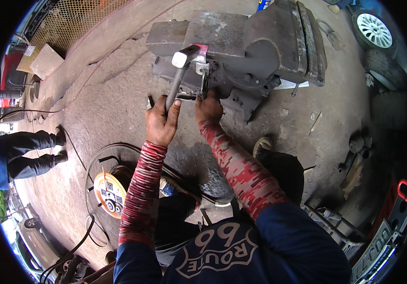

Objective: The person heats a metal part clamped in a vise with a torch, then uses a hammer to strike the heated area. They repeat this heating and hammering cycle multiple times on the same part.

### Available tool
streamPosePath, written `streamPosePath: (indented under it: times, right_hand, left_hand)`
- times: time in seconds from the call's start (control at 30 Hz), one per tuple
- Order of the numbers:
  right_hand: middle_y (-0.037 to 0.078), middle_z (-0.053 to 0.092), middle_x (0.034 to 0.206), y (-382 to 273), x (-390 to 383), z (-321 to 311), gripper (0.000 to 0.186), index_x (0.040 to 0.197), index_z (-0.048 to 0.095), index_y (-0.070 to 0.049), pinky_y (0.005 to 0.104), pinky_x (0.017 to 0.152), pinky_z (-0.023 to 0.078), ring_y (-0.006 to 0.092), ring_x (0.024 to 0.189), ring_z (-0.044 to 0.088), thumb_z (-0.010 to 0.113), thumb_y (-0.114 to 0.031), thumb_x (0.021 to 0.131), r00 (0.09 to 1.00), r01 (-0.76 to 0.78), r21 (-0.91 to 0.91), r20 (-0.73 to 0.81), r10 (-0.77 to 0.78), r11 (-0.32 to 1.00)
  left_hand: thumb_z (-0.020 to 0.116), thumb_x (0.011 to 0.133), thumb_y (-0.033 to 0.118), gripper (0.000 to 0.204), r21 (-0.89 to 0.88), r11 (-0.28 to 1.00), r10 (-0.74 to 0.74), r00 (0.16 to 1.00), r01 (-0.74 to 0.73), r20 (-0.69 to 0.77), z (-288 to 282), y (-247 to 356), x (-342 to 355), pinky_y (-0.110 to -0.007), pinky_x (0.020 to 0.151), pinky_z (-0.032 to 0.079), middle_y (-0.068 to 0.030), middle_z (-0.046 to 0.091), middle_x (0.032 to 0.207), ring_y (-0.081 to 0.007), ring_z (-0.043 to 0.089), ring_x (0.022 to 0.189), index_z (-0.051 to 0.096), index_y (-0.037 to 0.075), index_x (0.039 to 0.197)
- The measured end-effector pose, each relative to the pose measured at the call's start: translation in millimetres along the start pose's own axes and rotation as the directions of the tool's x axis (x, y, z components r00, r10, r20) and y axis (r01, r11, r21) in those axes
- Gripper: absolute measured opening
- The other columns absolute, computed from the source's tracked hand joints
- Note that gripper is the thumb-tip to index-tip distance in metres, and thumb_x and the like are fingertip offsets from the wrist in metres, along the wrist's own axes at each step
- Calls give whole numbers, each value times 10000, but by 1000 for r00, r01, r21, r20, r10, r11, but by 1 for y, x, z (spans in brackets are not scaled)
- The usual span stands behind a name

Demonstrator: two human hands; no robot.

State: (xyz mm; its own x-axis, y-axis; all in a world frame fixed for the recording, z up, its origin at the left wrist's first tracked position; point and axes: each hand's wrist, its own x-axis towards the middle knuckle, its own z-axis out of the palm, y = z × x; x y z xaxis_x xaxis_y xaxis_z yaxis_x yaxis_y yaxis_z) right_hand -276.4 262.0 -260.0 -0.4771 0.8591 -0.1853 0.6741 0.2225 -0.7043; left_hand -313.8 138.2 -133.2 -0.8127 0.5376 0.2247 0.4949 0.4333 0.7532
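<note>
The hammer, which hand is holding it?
The left hand: its fingers and thumb wrap the hammer's handle. The right hand is off the hammer, up close to the vise.

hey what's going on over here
A person is working at a large dark vise. The left hand grips a hammer by its handle, its head up in front of the vise. The right hand is at a thin metal piece by the vise's side; its grip is hard to make out. An orange cable reel sits on the floor to the left.
</note>
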Motion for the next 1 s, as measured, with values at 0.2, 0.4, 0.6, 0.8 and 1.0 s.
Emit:
streamPosePath:
  times: [0.2, 0.4, 0.6, 0.8, 1.0]
  right_hand:
    - [218, 733, 964, -4, 15, -15, 365, 1006, 697, -52, 485, 825, 580, 410, 916, 721, 727, -383, 855, 987, 69, -188, 155, -39, 980]
    - [235, 729, 971, -9, 15, -10, 381, 969, 717, -30, 467, 839, 582, 412, 931, 718, 719, -397, 863, 990, 46, -166, 139, -23, 985]
    - [236, 721, 963, -6, 16, -9, 411, 963, 714, -19, 472, 845, 579, 417, 930, 715, 714, -420, 871, 992, 25, -106, 122, -13, 994]
    - [193, 732, 1032, -9, 14, -7, 389, 1019, 696, -62, 475, 846, 585, 394, 972, 722, 743, -416, 866, 989, -51, -137, 134, 69, 989]
    - [231, 722, 984, -8, 9, -3, 408, 1109, 643, -67, 499, 836, 579, 420, 944, 714, 708, -401, 885, 996, -20, -66, 85, 26, 998]
  left_hand:
    - [660, 1003, 263, 298, -28, 998, 57, 995, -60, -77, 4, 4, -11, -370, 510, 441, -139, 538, 612, -260, 552, 497, 582, 8, 870]
    - [657, 1008, 289, 330, -31, 995, 91, 992, -94, -87, 13, 0, -10, -379, 500, 428, -137, 524, 592, -292, 565, 494, 557, 16, 853]
    - [681, 998, 285, 339, 12, 1000, 1, 999, 0, -39, -3, 25, 1, -367, 478, 408, -106, 493, 548, -200, 529, 472, 580, 12, 823]
    - [503, 1068, 267, 274, -388, 797, 312, 864, -464, -394, -18, 56, -5, -245, 459, 347, -22, 463, 670, -100, 435, 539, 513, 16, 959]
    - [645, 1019, 323, 371, 124, 990, 83, 993, -71, -87, -9, 14, 11, -357, 464, 411, -109, 470, 557, -162, 516, 476, 568, -1, 855]
